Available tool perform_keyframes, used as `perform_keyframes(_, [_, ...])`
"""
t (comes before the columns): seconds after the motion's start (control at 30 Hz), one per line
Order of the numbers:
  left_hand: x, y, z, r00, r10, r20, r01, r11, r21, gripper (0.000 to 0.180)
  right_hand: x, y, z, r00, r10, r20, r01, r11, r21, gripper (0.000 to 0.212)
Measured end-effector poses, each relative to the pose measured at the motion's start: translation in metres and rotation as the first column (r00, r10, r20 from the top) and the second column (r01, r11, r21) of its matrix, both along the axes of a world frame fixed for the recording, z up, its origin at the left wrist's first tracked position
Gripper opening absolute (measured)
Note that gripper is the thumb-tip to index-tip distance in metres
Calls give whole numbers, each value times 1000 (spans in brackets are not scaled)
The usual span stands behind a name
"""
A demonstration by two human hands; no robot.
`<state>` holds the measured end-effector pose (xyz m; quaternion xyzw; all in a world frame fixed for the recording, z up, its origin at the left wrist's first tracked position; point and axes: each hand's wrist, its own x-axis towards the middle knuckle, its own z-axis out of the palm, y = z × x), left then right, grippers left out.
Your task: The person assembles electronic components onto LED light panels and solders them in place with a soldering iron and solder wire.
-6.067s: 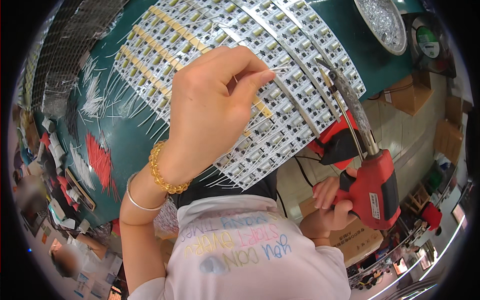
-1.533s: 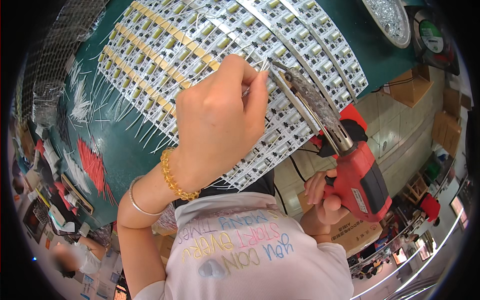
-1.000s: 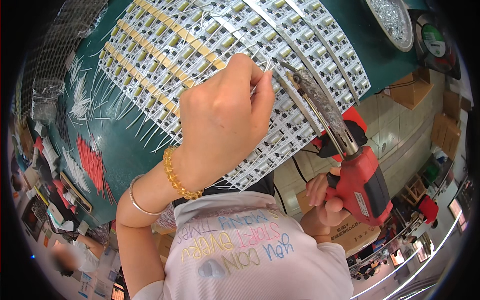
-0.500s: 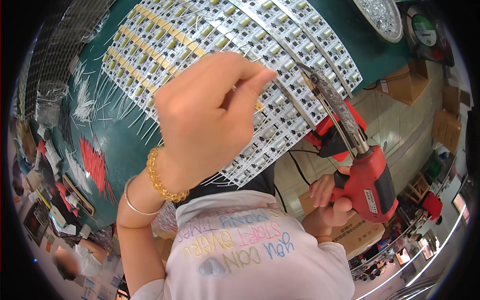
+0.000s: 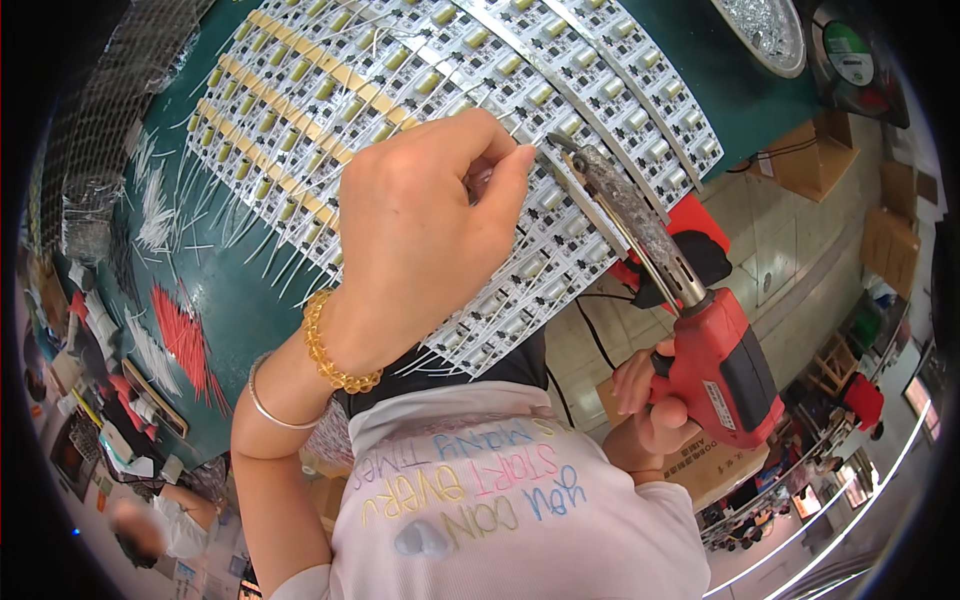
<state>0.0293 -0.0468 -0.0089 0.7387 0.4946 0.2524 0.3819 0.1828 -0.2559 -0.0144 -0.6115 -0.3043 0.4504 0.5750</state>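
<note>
Left hand point(image 5: 425, 235): raised over the circuit board panel point(image 5: 420, 120); the grip is narrow, fingertips pinched at the soldering tip. What they pinch is too small to tell.
Right hand point(image 5: 650, 410): grip wrapped around the red soldering gun point(image 5: 715, 360).
Change: against half a second ago, the gun tip has come nearer the pinched fingertips; the two now almost meet above the panel.
Gun axis: long axis runs lower right to upper left; the barrel point(image 5: 625, 220) points up-left at the panel.
Panel location: on the green surface point(image 5: 215, 290), amid loose white and red wire pieces point(image 5: 185, 345).

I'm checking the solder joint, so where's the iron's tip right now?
Upper middle of the head view: the soldering iron tip meets the circuit boards beside the left hand fingertips.
</note>
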Motion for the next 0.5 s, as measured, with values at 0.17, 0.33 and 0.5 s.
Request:
perform_keyframes(0.17, [0,0,-1,1000,1,-17,-2,1000,-10,12,-2,1,1,1000,-7,6,7,999,-33,69])
perform_keyframes(0.33, [0,2,1,1000,7,-28,-8,1000,-8,13,9,-30,-12,936,27,352,41,982,-184,68])
perform_keyframes(0.5, [3,-1,-2,1000,-1,-4,1,1000,3,13,4,1,1,997,39,-72,-34,996,80,75])
